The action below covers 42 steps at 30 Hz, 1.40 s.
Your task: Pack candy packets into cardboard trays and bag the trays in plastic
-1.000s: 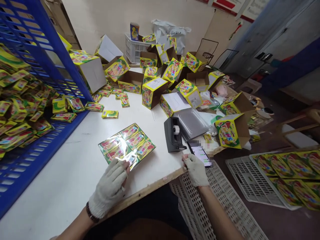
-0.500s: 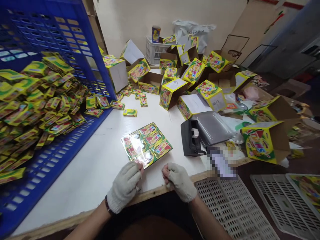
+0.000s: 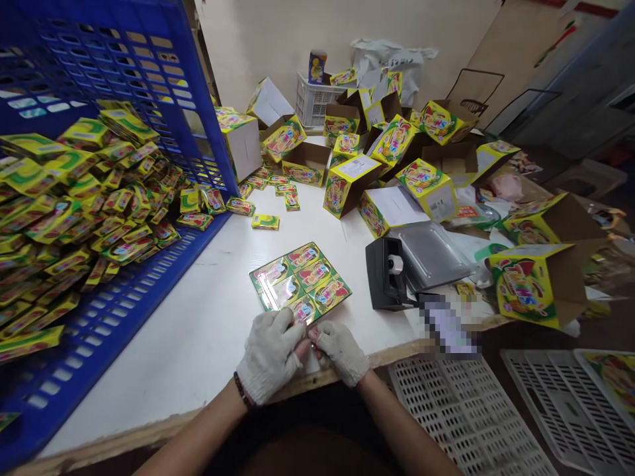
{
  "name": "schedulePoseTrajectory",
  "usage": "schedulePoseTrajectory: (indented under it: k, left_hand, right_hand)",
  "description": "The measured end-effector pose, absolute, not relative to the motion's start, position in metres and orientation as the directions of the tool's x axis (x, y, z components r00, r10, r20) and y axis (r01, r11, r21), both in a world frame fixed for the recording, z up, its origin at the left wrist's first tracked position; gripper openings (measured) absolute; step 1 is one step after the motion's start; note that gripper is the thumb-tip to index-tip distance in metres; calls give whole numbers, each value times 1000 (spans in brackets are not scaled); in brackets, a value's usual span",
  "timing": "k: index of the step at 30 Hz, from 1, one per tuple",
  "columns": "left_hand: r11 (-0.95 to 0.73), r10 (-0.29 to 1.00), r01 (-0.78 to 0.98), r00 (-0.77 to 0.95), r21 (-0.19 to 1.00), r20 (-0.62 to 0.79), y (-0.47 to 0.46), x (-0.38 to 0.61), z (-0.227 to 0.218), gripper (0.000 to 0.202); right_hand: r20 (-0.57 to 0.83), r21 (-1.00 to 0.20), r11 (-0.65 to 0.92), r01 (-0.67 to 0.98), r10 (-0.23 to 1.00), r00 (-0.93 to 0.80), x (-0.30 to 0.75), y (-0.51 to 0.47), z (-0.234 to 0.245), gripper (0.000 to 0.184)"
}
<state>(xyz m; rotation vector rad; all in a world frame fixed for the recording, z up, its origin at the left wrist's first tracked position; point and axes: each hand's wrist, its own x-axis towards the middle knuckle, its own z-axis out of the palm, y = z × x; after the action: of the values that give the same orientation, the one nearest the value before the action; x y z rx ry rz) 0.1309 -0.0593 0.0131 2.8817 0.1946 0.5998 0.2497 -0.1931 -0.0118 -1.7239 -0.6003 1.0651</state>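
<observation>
At a glossy rectangular pack (image 3: 301, 281), knit-gloved left hand (image 3: 272, 354) and right hand (image 3: 342, 350), grips curled inward, hold unclear

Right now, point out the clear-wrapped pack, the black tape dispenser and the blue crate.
Clear-wrapped pack (image 3: 300, 282): head view, middle of its top face.
Black tape dispenser (image 3: 381, 276): head view, side of its body.
Blue crate (image 3: 204, 99): head view, solid edge of its wall.

Your left hand (image 3: 272, 354) and right hand (image 3: 343, 352) sit close together at the glossy pack (image 3: 300, 283) — tape dispenser (image 3: 380, 277) to its right
</observation>
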Motion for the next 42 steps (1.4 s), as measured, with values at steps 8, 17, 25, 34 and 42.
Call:
schedulePoseTrajectory:
  k: [8, 17, 25, 34, 42]
  left_hand:
    - [-976, 183, 99, 861, 196, 475, -65, 143, 7, 13]
    - [-905, 277, 69, 843, 419, 461, 33, 150, 28, 17]
    - [-879, 266, -4, 826, 478, 496, -39, 99, -14, 14]
    - [-952, 189, -44, 696, 304, 692, -62, 93, -49, 26]
    - [-896, 333, 63, 751, 440, 571, -66, 109, -26, 23]
  right_hand:
    - [-573, -820, -440, -367, 631, 523, 259, -195, -9, 50]
    - [-427, -844, -536, -35, 629, 650, 331, -162, 6, 33]
    - [14, -819, -420, 391, 667, 745, 351, -140, 13, 14]
    - [524, -404, -129, 906, 779, 345, 308, -250, -9, 34]
    - [174, -623, -688, 373, 342, 923, 399, -301, 2, 35]
